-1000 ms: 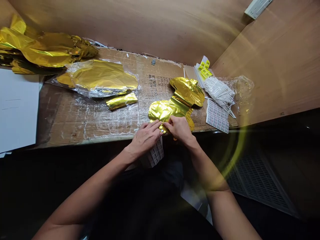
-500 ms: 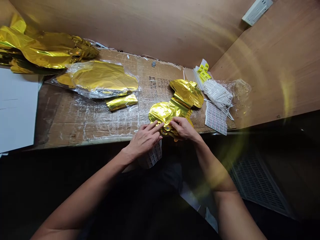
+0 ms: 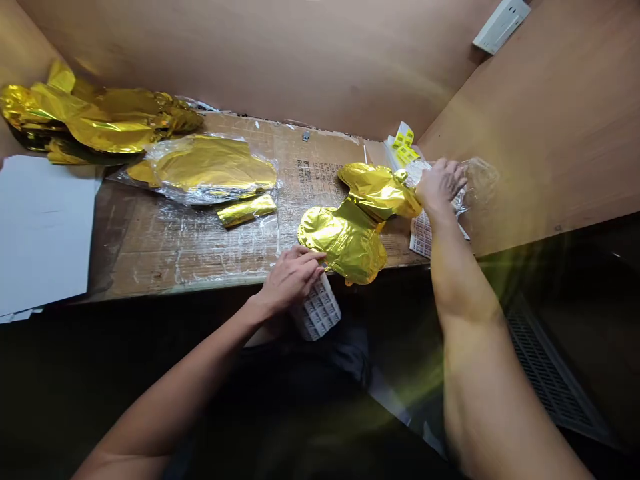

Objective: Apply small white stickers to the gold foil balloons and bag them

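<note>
A flat gold foil balloon [image 3: 345, 243] lies at the front edge of the cardboard-covered bench, one end folded towards the back right. My left hand [image 3: 293, 277] is at its near left side, fingers closed on a sheet of small printed labels [image 3: 320, 310] that hangs below the bench edge. My right hand [image 3: 443, 183] is over the bundle of thin white sticks [image 3: 413, 175], its fingers stretched out and a little apart; its fingertips partly blend with the sticks. Under my right wrist, a second label sheet [image 3: 420, 233] is partly covered.
Gold foil balloons in a clear bag [image 3: 210, 163] lie left of centre, with a small gold foil piece [image 3: 247, 210] in front. A gold foil pile [image 3: 115, 120] and white sheets [image 3: 45, 233] are farther left. Yellow labels [image 3: 406, 143] sit by the back wall, beneath a socket strip [image 3: 501, 27].
My right hand has left the gold foil balloon and moved right and back to the white sticks. The balloon's near part now lies flatter. My left hand stays at the bench edge.
</note>
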`<state>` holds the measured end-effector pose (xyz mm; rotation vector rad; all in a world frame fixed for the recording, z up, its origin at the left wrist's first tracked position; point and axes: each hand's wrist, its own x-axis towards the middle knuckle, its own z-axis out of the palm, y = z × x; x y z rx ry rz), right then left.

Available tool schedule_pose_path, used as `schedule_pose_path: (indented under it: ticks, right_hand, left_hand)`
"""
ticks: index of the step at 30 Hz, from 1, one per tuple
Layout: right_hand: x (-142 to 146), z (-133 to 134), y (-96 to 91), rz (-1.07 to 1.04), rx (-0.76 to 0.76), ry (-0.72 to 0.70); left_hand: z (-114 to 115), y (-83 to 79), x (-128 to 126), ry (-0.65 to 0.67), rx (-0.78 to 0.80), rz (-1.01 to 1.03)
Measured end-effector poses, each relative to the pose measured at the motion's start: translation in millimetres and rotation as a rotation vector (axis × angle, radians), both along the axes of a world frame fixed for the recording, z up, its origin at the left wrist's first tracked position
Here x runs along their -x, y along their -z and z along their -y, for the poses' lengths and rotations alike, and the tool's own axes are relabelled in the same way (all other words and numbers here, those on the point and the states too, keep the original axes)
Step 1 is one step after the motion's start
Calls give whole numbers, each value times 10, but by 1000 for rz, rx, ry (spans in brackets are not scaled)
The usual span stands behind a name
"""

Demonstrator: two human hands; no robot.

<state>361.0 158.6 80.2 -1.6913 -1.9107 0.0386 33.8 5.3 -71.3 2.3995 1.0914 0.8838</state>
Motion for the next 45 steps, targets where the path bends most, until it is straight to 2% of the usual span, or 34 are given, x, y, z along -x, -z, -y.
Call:
schedule_pose_path:
  ticks: [1,3,5,6,8,11,15,19,23,26,28,32,34,36,38,40,42,45]
  right_hand:
    - [52,90,15,-7,-45,28]
    - [296,445,179,-105,75,-64]
    - [622,933,447,-290,497,-414]
    - [772,1173,581,-388,639,-501]
    - [991,1551,784,-528,724,-520]
    - [1091,1784,872,-632,684,-459]
    - [1032,1794,807,-579,593,-438]
    - [1030,1825,857,-356,271,-434]
    - [1028,1851,970,-120,-77,-548]
    - [1005,1835,1002,121,-260,-591]
    - [999,1817,1006,213,-316,-606]
    - [1031,1788,1001,83,-279,-591]
    - [1041,1772,980,-41,-257,-545]
    - [1027,1732,940,-146,-212,-468]
    - [991,1643,891,-240,-71,-380]
    - [953,1501,857,-314,160,-338]
    - [942,1338,854,-342,375,-363]
    - [993,1160,895,-227,508,-370]
  left_hand:
    - [-14,-19,10,-14,40,87]
    - [-34,-57,35,-52,106,269]
    - [-35,-94,64,-115,158,416]
    - [-26,-113,80,-149,188,462]
    - [3,-155,110,-185,279,498]
    - [54,-226,134,-148,455,489]
    - [96,-294,83,-103,597,586]
    - [122,-317,16,-112,636,674]
    - [148,-312,11,-113,630,685]
    - [156,-297,26,-148,616,662]
    - [153,-282,36,-180,612,642]
    - [148,-238,71,-223,636,648]
    - [152,-215,103,-238,650,649]
    - [158,-197,137,-258,595,585]
    - [158,-177,158,-200,443,456]
    - [150,-146,152,-29,233,287]
    - [142,-101,119,134,41,100]
    - [151,-34,51,170,-105,-155]
